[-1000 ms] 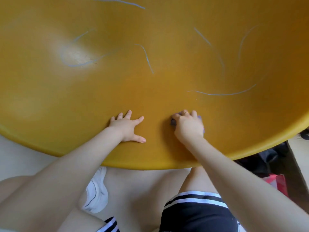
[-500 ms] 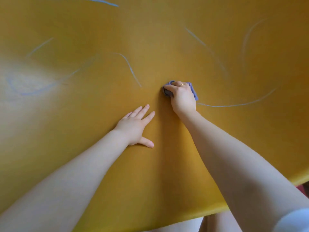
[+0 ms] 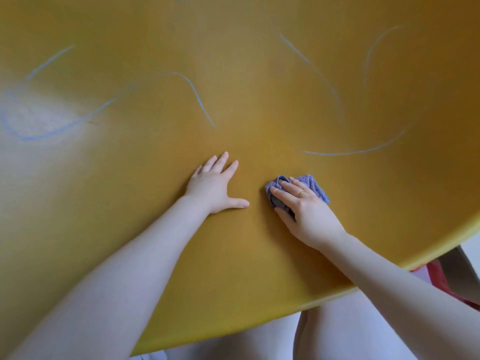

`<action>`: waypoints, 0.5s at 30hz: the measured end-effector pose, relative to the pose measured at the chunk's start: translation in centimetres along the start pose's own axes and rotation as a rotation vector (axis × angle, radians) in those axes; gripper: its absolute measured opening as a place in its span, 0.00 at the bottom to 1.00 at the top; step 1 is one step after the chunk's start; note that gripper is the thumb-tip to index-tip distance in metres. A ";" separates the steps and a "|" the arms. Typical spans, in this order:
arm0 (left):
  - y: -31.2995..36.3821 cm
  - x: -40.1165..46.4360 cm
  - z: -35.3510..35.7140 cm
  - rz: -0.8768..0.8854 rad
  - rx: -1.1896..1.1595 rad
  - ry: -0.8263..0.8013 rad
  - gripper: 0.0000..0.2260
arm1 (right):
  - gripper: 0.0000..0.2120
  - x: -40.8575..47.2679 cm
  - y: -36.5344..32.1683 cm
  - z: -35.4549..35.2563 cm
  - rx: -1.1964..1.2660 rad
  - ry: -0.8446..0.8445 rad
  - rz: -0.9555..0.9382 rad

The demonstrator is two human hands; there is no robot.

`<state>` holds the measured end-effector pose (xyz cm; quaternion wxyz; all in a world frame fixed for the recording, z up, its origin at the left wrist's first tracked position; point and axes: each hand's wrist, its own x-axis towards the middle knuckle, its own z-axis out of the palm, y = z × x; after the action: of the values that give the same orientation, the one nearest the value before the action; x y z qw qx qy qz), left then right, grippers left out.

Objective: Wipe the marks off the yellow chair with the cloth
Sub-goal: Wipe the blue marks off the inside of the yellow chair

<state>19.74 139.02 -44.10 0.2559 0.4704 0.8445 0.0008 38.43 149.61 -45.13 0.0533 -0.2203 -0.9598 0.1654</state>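
Careful: your right hand [image 3: 309,211] bunches the cloth [image 3: 315,187] in curled fingers, left hand [image 3: 213,185] flat; bunched, it may skip the faint marks [image 3: 355,152] at right.

Both bare forearms reach forward from the near edge and converge toward the middle. The left hand [image 3: 213,184] lies flat, palm down, fingers straight and slightly spread toward the far side, thumb stretched out to the right. The right hand [image 3: 304,211] sits just to its right, well apart from the left thumb tip, knuckles up, fingers curled over and gripping a bunched purple-blue terry cloth [image 3: 315,187], with a thin gold ring [image 3: 301,193] on one finger.
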 end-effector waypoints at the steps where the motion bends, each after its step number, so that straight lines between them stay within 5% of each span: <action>1: 0.4 0.2 0.1 -0.012 0.031 0.027 0.45 | 0.16 0.0 0.2 0.0 -0.013 0.020 -0.018; 6: 0.8 1.7 -0.8 0.016 0.191 0.061 0.49 | 0.16 4.3 2.4 0.0 -0.118 0.109 -0.110; 10: 0.4 2.4 -0.8 0.021 0.131 0.022 0.50 | 0.21 10.8 4.7 -1.6 -0.278 0.277 0.012; 15: 0.2 2.3 -0.7 0.031 0.109 0.020 0.50 | 0.14 13.3 5.3 -1.7 -0.361 0.382 0.094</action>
<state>18.62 141.15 -44.48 0.2215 0.4967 0.8384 -0.0363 28.95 160.43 -44.91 0.1856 -0.2976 -0.9351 -0.0507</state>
